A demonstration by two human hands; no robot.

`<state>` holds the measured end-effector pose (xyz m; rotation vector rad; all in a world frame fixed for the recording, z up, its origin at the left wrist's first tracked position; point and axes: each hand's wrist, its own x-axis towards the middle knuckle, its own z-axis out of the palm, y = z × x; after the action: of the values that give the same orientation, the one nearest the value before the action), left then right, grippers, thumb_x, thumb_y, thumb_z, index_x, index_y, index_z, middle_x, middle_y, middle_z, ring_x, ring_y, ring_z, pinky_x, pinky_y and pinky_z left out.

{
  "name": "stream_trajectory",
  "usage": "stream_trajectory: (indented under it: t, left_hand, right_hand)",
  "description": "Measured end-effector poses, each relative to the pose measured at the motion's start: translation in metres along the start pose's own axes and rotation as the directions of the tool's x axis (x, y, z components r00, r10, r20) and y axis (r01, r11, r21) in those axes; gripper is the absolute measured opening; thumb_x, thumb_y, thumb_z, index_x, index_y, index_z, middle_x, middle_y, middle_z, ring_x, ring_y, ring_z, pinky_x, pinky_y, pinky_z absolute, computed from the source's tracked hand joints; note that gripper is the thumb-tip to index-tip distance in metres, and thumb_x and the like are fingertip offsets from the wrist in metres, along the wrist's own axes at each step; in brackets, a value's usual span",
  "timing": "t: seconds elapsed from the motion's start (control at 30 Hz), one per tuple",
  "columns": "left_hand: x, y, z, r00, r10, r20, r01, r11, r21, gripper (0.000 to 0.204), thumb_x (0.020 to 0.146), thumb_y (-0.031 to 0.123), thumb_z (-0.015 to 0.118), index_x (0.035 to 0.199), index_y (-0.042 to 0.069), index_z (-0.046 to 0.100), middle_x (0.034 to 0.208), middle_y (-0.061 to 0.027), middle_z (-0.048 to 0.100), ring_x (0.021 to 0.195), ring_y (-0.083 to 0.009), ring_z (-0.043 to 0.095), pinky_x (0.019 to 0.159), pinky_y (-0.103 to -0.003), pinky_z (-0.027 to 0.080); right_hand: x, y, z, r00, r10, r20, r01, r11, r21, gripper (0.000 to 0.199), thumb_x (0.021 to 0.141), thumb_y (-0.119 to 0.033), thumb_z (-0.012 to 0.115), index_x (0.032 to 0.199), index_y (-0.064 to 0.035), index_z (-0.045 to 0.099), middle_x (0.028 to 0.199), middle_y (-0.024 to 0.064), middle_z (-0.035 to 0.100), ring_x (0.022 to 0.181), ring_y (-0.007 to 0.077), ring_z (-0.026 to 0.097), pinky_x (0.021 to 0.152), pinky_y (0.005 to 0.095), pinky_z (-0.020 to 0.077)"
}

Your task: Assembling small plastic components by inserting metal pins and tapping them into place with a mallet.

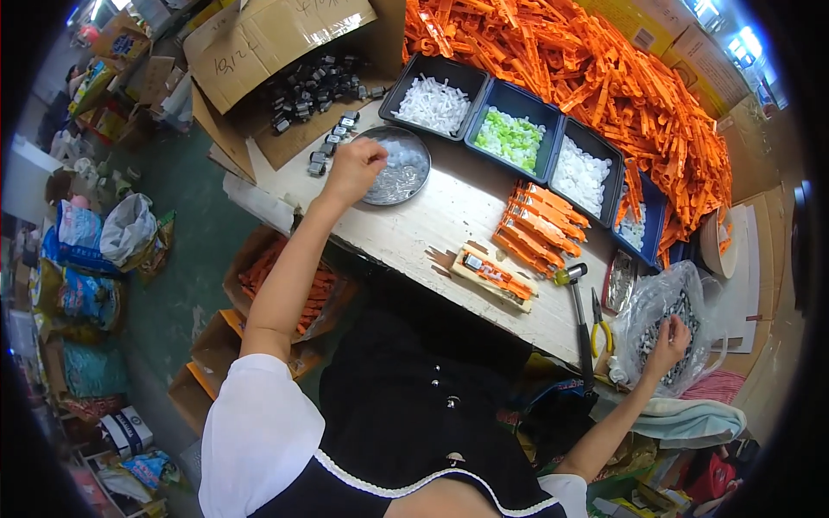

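At the left of the table, my left hand (354, 170) is over a round metal tray (423, 180) of small clear parts. Its fingertips are pinched together; whatever they hold is too small to name. Far to the right, my right hand (668, 349) dips into a clear plastic bag (629, 315) of small grey metal pieces (676, 312). Those fingers are curled together, their tips partly lost among the pieces. Between the hands, near the table's front edge, a pale block (467, 274) holds an orange plastic part (501, 277) with a small metal piece at one end.
Orange parts (537, 226) lie in a row behind the block, beside a hammer (581, 315) and yellow-handled pliers (601, 329). Black and blue bins (471, 138) of small white and green pieces stand before a large orange heap (587, 69). A cardboard box (268, 56) holds dark metal-and-black parts.
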<state>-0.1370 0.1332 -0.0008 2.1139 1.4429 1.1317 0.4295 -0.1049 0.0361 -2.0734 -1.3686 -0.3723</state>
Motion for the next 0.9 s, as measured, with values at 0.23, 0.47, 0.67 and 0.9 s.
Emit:
stream_trajectory:
  t: [0.23, 0.47, 0.67, 0.9]
  left_hand:
    - [0.005, -0.01, 0.023, 0.991, 0.134, -0.022, -0.126, 0.965, 0.232, 0.008, 0.07, -0.001, 0.061, 0.078, 0.001, 0.063, 0.076, -0.0131, 0.057, 0.071, -0.0311, 0.057, 0.062, -0.036, 0.046]
    - [0.007, -0.011, 0.025, 0.991, 0.114, 0.068, -0.129, 0.941, 0.312, 0.009, 0.07, -0.001, 0.06, 0.078, 0.001, 0.062, 0.077, -0.013, 0.056, 0.075, -0.0327, 0.057, 0.065, -0.039, 0.046]
    - [0.005, 0.003, 0.006, 0.997, 0.071, -0.003, -0.07, 0.99, 0.125, 0.014, 0.071, 0.0, 0.062, 0.085, 0.001, 0.064, 0.078, -0.0093, 0.058, 0.067, -0.0228, 0.058, 0.059, -0.031, 0.046]
    - [-0.025, 0.068, 0.014, 0.922, -0.242, 0.303, 0.388, 0.6, -0.699, 0.014, 0.081, 0.0, 0.061, 0.094, -0.005, 0.064, 0.08, -0.0023, 0.054, 0.066, -0.0101, 0.056, 0.056, -0.021, 0.045]
  right_hand:
    - [0.006, -0.05, -0.005, 0.978, -0.193, -0.074, 0.179, 0.971, -0.16, 0.016, 0.079, -0.008, 0.063, 0.094, -0.0026, 0.062, 0.087, 0.0077, 0.062, 0.08, 0.0245, 0.055, 0.072, 0.0359, 0.0438]
    - [0.0, -0.064, -0.004, 0.973, -0.217, -0.072, 0.215, 0.976, -0.039, 0.013, 0.082, -0.006, 0.06, 0.095, -0.0025, 0.062, 0.085, 0.0078, 0.059, 0.072, 0.0178, 0.055, 0.064, 0.0272, 0.0436]
    - [-0.014, -0.096, 0.002, 0.997, 0.081, 0.003, -0.079, 0.952, 0.297, 0.017, 0.083, -0.005, 0.059, 0.099, -0.0016, 0.058, 0.086, 0.0024, 0.056, 0.074, 0.0101, 0.051, 0.069, 0.0237, 0.0426]
    - [-0.036, -0.198, 0.033, 0.939, -0.213, 0.271, -0.009, 0.77, 0.638, 0.024, 0.073, 0.006, 0.06, 0.097, -0.0005, 0.061, 0.091, 0.0077, 0.057, 0.083, 0.0182, 0.055, 0.077, 0.0269, 0.0438]
